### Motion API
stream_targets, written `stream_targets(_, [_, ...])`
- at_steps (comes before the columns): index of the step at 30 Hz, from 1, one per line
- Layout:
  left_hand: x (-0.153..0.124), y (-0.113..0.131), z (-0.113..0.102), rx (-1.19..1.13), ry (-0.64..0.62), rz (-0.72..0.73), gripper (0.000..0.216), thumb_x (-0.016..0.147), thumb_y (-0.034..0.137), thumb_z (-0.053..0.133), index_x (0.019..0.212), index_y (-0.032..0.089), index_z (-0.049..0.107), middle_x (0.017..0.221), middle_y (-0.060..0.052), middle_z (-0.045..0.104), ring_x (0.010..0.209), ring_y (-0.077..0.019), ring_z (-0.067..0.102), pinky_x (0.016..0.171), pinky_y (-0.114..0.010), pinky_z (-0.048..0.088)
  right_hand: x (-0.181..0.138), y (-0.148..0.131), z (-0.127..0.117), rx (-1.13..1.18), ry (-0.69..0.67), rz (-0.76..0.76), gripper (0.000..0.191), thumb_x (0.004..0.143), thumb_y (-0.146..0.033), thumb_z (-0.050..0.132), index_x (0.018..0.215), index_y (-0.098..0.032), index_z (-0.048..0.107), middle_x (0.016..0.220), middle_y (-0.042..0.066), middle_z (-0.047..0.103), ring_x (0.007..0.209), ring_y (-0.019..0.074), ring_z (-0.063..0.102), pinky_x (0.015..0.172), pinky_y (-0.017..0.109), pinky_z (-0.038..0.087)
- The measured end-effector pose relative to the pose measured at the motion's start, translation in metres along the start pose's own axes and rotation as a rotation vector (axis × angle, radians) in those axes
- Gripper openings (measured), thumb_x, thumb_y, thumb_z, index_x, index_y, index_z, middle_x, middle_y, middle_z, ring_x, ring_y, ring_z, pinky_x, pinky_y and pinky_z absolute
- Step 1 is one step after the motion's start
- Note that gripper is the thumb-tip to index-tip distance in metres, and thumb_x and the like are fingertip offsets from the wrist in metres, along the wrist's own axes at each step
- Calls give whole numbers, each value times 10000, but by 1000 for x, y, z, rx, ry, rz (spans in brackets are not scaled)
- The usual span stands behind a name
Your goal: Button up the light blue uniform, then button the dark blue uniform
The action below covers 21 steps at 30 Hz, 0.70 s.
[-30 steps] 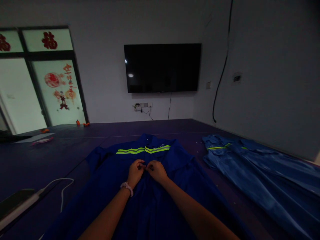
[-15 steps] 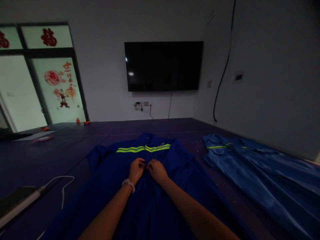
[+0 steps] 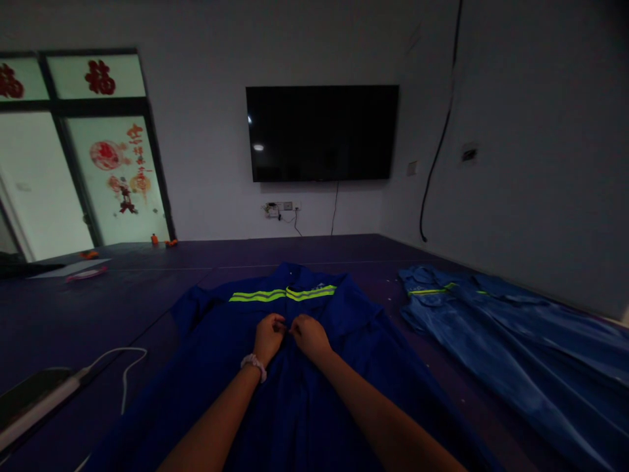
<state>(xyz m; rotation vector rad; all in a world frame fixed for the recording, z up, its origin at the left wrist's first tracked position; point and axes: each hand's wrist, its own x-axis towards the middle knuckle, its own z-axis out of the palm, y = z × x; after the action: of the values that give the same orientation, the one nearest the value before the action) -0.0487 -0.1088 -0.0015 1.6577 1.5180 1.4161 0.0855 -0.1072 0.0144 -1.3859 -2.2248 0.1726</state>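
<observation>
A dark blue work jacket (image 3: 216,341) with yellow-green reflective stripes across its chest lies spread out in front of me, collar at the far end. Both hands meet at its front opening, just below the stripes. My left hand (image 3: 270,335), with a pale scrunchie on the wrist, has its fingers curled and pinching the jacket's front edge. Close beside it, my right hand (image 3: 308,333) pinches the opposite side of the same opening. Whether a button or a zip sits between the fingertips is too small and dark to tell.
A lighter blue garment (image 3: 472,328) with similar stripes lies to the right. At the left are a phone-like device (image 3: 34,393) and a white cable (image 3: 124,373). Farther back are a pink-rimmed item (image 3: 86,274) and small orange objects (image 3: 170,242). A black cable (image 3: 437,157) hangs by the right wall.
The fingertips have shifted very slightly at the jacket's opening, and the whole view has tipped a little. The jacket stays in place.
</observation>
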Motion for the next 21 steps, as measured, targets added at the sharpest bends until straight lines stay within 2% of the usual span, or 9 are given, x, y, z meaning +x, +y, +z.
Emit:
stream_targets(5, [-2,1,0,-20,-12,2,208,614,60,518,789,144,593,571,22,604,533,-114,565,551,-226,420,1,4,2,47,26,2,171,832,-179,483,835,-172,654,893,61,652,835,153,590,709,220,391])
stream_targets(13, [-5,7,-4,-88,-70,35,262,628,117,539,888,140,563,611,12,635,572,-128,600,540,-216,420,3,9,4,109,25,-17,163,760,-112,529,799,-174,674,856,47,659,799,140,595,695,203,398])
stream_targets(21, [-7,11,-4,-84,-43,8,253,601,140,569,854,147,577,587,16,634,546,-133,599,523,-221,417,1,8,4,127,31,-18,168,727,-85,517,758,-163,662,818,52,651,747,138,590,651,204,395])
